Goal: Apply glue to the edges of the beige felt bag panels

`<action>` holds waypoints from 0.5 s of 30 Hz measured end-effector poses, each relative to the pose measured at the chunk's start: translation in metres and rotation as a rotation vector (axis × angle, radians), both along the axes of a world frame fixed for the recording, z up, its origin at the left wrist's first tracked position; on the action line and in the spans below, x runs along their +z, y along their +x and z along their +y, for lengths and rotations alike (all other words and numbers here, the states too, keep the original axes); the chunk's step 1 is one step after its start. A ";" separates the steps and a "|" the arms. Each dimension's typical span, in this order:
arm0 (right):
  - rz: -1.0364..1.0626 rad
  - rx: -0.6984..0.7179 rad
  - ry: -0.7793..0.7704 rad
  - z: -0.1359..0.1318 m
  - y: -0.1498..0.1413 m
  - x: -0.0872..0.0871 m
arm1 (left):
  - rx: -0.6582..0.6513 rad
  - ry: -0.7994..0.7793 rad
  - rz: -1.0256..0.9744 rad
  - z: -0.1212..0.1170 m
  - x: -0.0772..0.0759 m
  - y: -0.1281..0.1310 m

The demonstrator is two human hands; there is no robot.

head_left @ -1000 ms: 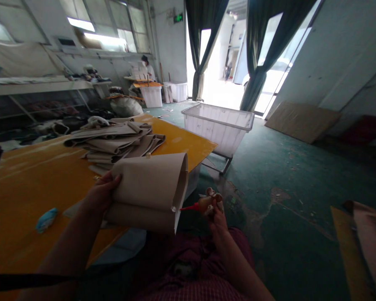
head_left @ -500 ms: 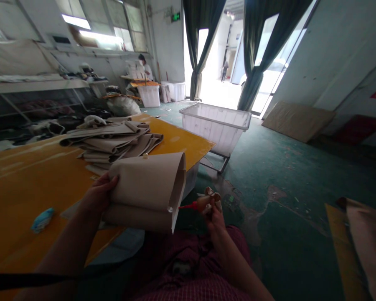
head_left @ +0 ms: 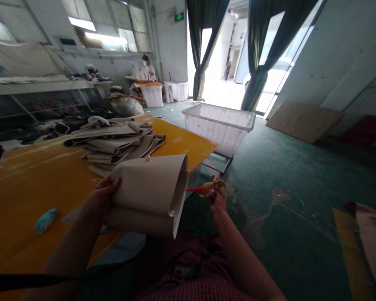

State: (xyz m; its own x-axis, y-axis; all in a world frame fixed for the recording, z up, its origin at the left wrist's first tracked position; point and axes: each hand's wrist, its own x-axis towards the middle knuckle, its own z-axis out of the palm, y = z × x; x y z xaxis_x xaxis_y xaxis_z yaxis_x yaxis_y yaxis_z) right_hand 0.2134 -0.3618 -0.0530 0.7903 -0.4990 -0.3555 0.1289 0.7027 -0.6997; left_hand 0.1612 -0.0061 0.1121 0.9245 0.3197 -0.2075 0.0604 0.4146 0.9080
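My left hand (head_left: 104, 194) grips the left end of a folded beige sheet piece (head_left: 147, 184), thumb on top and fingers hidden beneath. The piece is bent over into a loop, its open edge facing right, with a small whitish spot near the lower corner. In my right hand (head_left: 218, 200) is a glue bottle (head_left: 208, 188) with a long red nozzle, its body partly wrapped in crumpled, stained material. The nozzle tip points left, close to the open edge; whether it touches I cannot tell. A pile of similar beige pieces (head_left: 122, 140) lies behind on the yellow table (head_left: 15, 188).
A blue crumpled item (head_left: 46, 220) rests on the table at left. Past the table's corner stands a white plastic bin (head_left: 217, 129) on a wheeled frame. A brown board (head_left: 303, 121) leans by the right wall. Another person (head_left: 148, 69) is at the back.
My right hand has raised the glue bottle, so the nozzle moved from near the lower corner up along the open edge. The left hand keeps its hold on the beige piece.
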 end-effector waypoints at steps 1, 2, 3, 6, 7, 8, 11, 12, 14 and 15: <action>0.016 0.007 0.008 0.001 -0.007 -0.002 | -0.002 -0.004 0.000 0.000 -0.001 0.000; 0.031 0.009 0.019 0.002 -0.015 -0.004 | -0.002 -0.009 -0.003 0.000 -0.002 0.000; 0.043 0.012 0.031 0.003 -0.023 -0.006 | 0.001 -0.013 -0.008 0.001 -0.003 0.000; 0.049 0.037 0.060 0.006 -0.051 -0.011 | 0.006 -0.020 -0.018 0.003 -0.006 0.000; 0.049 0.047 0.069 0.008 -0.061 -0.011 | 0.011 -0.020 -0.017 0.004 -0.008 0.000; 0.052 0.058 0.081 0.009 -0.070 -0.011 | 0.013 -0.018 -0.015 0.005 -0.010 0.001; 0.063 0.101 0.122 0.013 -0.098 -0.008 | 0.002 -0.010 -0.013 0.008 -0.016 0.001; 0.059 0.123 0.136 0.014 -0.107 -0.007 | -0.005 -0.008 -0.017 0.008 -0.018 0.001; 0.040 0.158 0.155 0.018 -0.122 -0.005 | -0.014 -0.005 -0.027 0.009 -0.020 -0.001; 0.025 0.171 0.161 0.019 -0.128 -0.004 | -0.016 -0.005 -0.031 0.009 -0.019 -0.002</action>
State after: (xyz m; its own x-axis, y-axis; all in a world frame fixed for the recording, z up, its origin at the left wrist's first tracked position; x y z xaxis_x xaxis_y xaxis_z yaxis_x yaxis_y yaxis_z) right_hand 0.0854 -0.3425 -0.0574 0.8486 -0.2939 -0.4400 -0.0175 0.8156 -0.5784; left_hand 0.1591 0.0025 0.0927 0.9356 0.3039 -0.1798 0.0385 0.4186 0.9074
